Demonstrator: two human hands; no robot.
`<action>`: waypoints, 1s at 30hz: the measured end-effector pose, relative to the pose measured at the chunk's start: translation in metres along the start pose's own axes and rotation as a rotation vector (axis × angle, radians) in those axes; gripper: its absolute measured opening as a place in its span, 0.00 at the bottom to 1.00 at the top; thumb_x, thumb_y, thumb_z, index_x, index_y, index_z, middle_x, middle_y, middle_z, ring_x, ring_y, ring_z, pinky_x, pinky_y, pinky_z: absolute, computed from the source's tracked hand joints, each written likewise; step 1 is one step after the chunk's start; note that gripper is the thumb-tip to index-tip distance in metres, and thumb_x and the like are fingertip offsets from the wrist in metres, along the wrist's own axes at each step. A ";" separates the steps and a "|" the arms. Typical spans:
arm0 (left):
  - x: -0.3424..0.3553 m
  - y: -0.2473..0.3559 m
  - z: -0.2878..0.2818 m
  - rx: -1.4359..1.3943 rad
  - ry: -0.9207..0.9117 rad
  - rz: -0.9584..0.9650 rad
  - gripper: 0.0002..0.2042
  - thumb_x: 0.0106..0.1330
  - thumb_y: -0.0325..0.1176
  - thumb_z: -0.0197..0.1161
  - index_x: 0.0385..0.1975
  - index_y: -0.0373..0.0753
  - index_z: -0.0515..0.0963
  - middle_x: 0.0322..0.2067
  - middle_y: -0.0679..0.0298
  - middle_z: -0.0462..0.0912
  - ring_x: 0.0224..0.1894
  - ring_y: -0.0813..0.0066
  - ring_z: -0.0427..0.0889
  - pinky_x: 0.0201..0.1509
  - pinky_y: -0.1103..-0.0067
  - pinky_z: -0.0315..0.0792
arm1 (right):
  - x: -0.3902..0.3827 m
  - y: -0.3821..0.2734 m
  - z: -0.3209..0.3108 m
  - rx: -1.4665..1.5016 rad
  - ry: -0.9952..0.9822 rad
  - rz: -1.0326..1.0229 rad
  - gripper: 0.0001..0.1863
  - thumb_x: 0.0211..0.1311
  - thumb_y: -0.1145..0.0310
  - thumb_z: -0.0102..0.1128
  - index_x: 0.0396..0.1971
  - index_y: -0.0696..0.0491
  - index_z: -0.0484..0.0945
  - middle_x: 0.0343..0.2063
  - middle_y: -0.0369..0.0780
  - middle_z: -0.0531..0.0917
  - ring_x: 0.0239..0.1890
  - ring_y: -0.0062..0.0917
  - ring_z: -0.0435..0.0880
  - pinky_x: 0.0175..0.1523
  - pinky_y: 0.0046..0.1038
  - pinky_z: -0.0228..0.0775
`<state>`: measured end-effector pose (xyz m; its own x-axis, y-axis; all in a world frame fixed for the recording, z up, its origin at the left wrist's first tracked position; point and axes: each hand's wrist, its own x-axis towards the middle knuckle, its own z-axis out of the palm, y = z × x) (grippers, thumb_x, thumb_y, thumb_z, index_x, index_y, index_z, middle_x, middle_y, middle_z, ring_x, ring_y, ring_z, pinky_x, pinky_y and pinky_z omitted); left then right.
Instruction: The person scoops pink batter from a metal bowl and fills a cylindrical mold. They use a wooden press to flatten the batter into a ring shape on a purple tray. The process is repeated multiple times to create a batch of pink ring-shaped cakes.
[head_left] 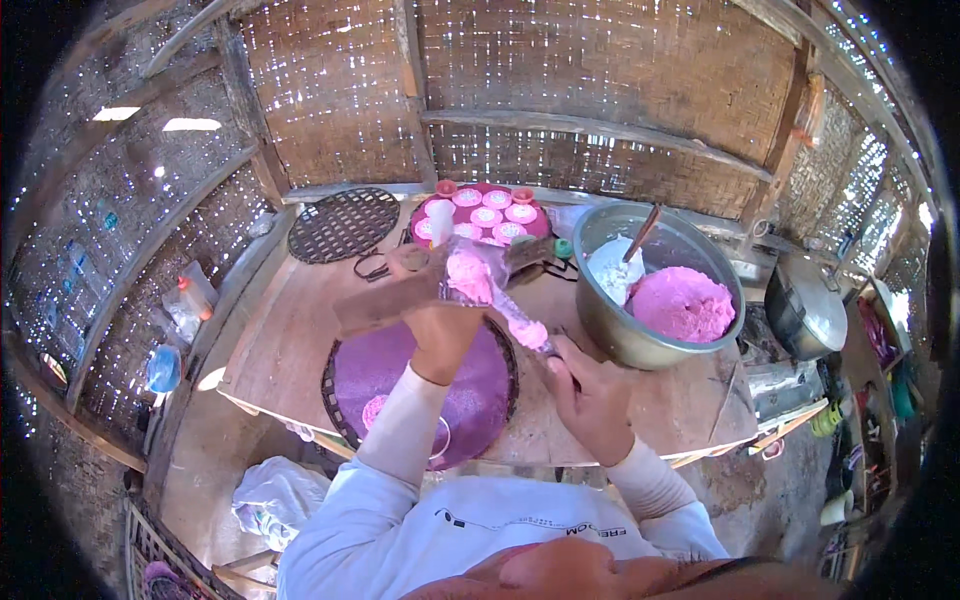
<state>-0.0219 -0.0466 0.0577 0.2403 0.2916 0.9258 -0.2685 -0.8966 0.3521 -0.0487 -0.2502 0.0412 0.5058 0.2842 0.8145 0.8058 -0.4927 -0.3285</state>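
My left hand (440, 325) is closed around the middle of a rough wooden bar (380, 305), raised above the table. Clear plastic covers the bar's middle, and a lump of pink dough (470, 278) sits there. In my right hand (595, 405) is a spatula (512, 312), its blade reaching to that lump. More pink dough clings to the spatula near my fingers. Beneath the bar lies a round tray covered in purple sheet (440, 400). A pink piece of dough (373, 410) rests at its left, partly hidden by my left forearm.
At right stands a large grey basin (605, 325) with pink dough, white dough and a brown-handled utensil. Farther back are a tray of pink-and-white rounds (485, 214) and a dark woven tray (343, 225). A lidded pot (805, 310) sits beyond the wooden table (290, 330).
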 end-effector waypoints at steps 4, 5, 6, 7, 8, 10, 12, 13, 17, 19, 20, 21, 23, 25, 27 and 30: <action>0.002 -0.016 0.003 -0.031 -0.089 -0.090 0.17 0.40 0.32 0.67 0.33 0.37 0.77 0.31 0.57 0.77 0.37 0.59 0.74 0.41 0.68 0.66 | -0.005 0.012 -0.040 0.141 -0.214 0.070 0.11 0.54 0.66 0.57 0.39 0.48 0.80 0.22 0.39 0.81 0.16 0.31 0.76 0.22 0.30 0.64; 0.001 -0.026 0.005 -0.079 -0.178 -0.166 0.17 0.40 0.31 0.67 0.33 0.37 0.77 0.32 0.56 0.77 0.37 0.57 0.75 0.42 0.68 0.67 | -0.004 0.023 -0.056 0.172 -0.255 0.134 0.11 0.54 0.65 0.57 0.38 0.47 0.80 0.22 0.40 0.81 0.17 0.31 0.77 0.22 0.30 0.65; -0.002 -0.042 0.005 -0.111 -0.136 -0.173 0.17 0.41 0.29 0.66 0.34 0.36 0.76 0.33 0.55 0.78 0.38 0.57 0.76 0.43 0.68 0.68 | 0.000 0.034 -0.073 0.217 -0.296 0.198 0.11 0.55 0.65 0.56 0.38 0.47 0.80 0.22 0.40 0.81 0.17 0.31 0.78 0.22 0.31 0.65; -0.006 -0.062 0.000 -0.119 -0.087 -0.180 0.17 0.42 0.27 0.65 0.35 0.35 0.76 0.35 0.55 0.78 0.39 0.56 0.77 0.45 0.69 0.69 | 0.019 0.043 -0.097 -0.033 -0.418 0.240 0.10 0.55 0.63 0.55 0.36 0.46 0.80 0.22 0.40 0.81 0.19 0.32 0.79 0.23 0.32 0.67; 0.001 -0.053 -0.022 0.058 -0.149 -0.041 0.17 0.43 0.26 0.65 0.36 0.35 0.75 0.36 0.55 0.78 0.39 0.57 0.77 0.46 0.70 0.69 | 0.041 0.060 -0.120 -0.294 -0.537 0.298 0.10 0.56 0.61 0.53 0.35 0.46 0.81 0.22 0.41 0.81 0.20 0.34 0.80 0.25 0.34 0.68; 0.006 -0.049 -0.039 -0.282 -0.110 -0.273 0.15 0.51 0.27 0.65 0.39 0.34 0.74 0.37 0.60 0.77 0.37 0.67 0.76 0.45 0.73 0.70 | 0.058 0.106 -0.140 -0.835 -0.499 0.285 0.11 0.54 0.58 0.51 0.26 0.44 0.82 0.18 0.42 0.80 0.22 0.36 0.80 0.26 0.37 0.71; 0.013 -0.029 -0.046 -0.869 -0.052 -0.513 0.20 0.52 0.27 0.65 0.46 0.36 0.70 0.38 0.62 0.76 0.37 0.71 0.75 0.43 0.78 0.70 | 0.050 0.182 -0.148 -1.175 -0.509 0.091 0.09 0.47 0.64 0.53 0.16 0.47 0.81 0.15 0.40 0.80 0.19 0.32 0.81 0.22 0.33 0.69; 0.015 -0.030 -0.048 -0.974 -0.021 -0.565 0.20 0.51 0.28 0.66 0.44 0.36 0.70 0.38 0.61 0.75 0.38 0.75 0.74 0.41 0.80 0.69 | 0.047 0.205 -0.136 -1.238 -0.583 0.162 0.08 0.46 0.65 0.53 0.16 0.47 0.82 0.17 0.39 0.81 0.20 0.30 0.81 0.22 0.34 0.68; 0.032 -0.029 -0.041 -1.173 -0.201 -0.285 0.18 0.47 0.36 0.71 0.34 0.41 0.71 0.34 0.64 0.67 0.37 0.72 0.69 0.39 0.80 0.67 | 0.026 0.295 -0.093 -1.225 -0.718 0.130 0.08 0.47 0.65 0.54 0.20 0.46 0.84 0.21 0.37 0.84 0.23 0.29 0.83 0.25 0.34 0.68; 0.030 -0.025 -0.038 -1.276 -0.289 -0.266 0.18 0.44 0.37 0.72 0.31 0.42 0.71 0.34 0.65 0.64 0.37 0.71 0.67 0.40 0.80 0.65 | 0.025 0.307 -0.092 -1.227 -0.764 0.194 0.08 0.47 0.64 0.54 0.20 0.46 0.84 0.22 0.37 0.84 0.23 0.29 0.83 0.25 0.33 0.68; 0.030 -0.015 -0.037 -1.371 -0.302 -0.299 0.18 0.43 0.37 0.73 0.29 0.43 0.71 0.34 0.65 0.63 0.37 0.71 0.66 0.40 0.80 0.65 | 0.026 0.308 -0.089 -1.232 -0.691 0.199 0.08 0.47 0.64 0.54 0.18 0.46 0.83 0.20 0.37 0.83 0.23 0.28 0.83 0.25 0.33 0.68; 0.030 -0.008 -0.040 -1.452 -0.305 -0.330 0.18 0.41 0.38 0.74 0.28 0.43 0.71 0.34 0.66 0.62 0.37 0.71 0.65 0.40 0.79 0.64 | 0.038 0.276 -0.078 -1.175 -0.698 0.120 0.09 0.48 0.64 0.53 0.18 0.46 0.83 0.19 0.37 0.82 0.22 0.29 0.82 0.24 0.35 0.68; 0.031 0.000 -0.039 -1.675 -0.368 -0.341 0.16 0.39 0.38 0.75 0.24 0.48 0.72 0.34 0.68 0.61 0.36 0.74 0.63 0.41 0.81 0.59 | 0.056 0.190 -0.049 -0.600 -0.767 -0.019 0.10 0.50 0.68 0.50 0.24 0.52 0.81 0.21 0.42 0.81 0.27 0.34 0.82 0.30 0.37 0.71; 0.023 -0.005 -0.023 -1.938 -0.389 -0.282 0.17 0.38 0.39 0.75 0.24 0.52 0.71 0.33 0.71 0.60 0.34 0.78 0.61 0.43 0.82 0.55 | 0.048 0.094 0.006 0.717 -0.675 0.110 0.15 0.65 0.65 0.43 0.41 0.59 0.74 0.36 0.44 0.80 0.42 0.28 0.78 0.48 0.29 0.68; 0.011 -0.006 -0.008 -2.093 -0.318 -0.288 0.16 0.37 0.43 0.76 0.22 0.56 0.73 0.33 0.72 0.59 0.35 0.79 0.62 0.41 0.82 0.55 | 0.026 0.020 0.024 1.997 -0.924 0.640 0.29 0.61 0.46 0.38 0.48 0.56 0.69 0.39 0.44 0.78 0.36 0.30 0.78 0.42 0.31 0.71; 0.003 -0.015 0.000 -2.340 -0.334 -0.266 0.15 0.42 0.49 0.73 0.26 0.58 0.74 0.40 0.70 0.64 0.41 0.75 0.66 0.44 0.79 0.61 | 0.000 -0.033 0.048 2.721 -1.121 0.702 0.45 0.52 0.28 0.32 0.55 0.53 0.62 0.42 0.45 0.77 0.29 0.32 0.79 0.30 0.32 0.74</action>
<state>-0.0175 -0.0322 0.0549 0.4511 0.0358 0.8918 -0.3480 0.9272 0.1388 -0.0605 -0.1942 0.0289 -0.0589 0.8675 0.4940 -0.9502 0.1030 -0.2941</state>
